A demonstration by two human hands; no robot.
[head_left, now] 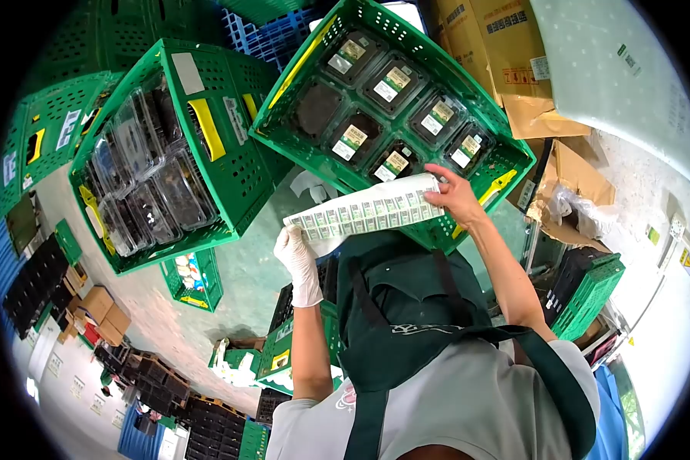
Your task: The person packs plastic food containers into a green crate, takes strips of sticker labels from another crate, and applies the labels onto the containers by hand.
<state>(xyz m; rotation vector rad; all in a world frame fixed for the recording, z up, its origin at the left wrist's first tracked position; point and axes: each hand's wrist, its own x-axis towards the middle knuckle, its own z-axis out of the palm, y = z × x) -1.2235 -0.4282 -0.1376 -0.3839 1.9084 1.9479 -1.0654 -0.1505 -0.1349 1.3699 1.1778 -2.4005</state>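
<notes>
A person holds a sheet of small printed labels (364, 211) taut between two hands.
The gloved left hand (295, 257) has its fingers closed on one end; the right hand (458, 199), bare, pinches the other between thumb and fingers. The sheet lies across the near side of a green crate (290, 147) holding dark packs (392, 84), most with labels on top.

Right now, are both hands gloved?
No, the left hand wears a white glove, but the right hand, pinching the label sheet, is bare.
</notes>
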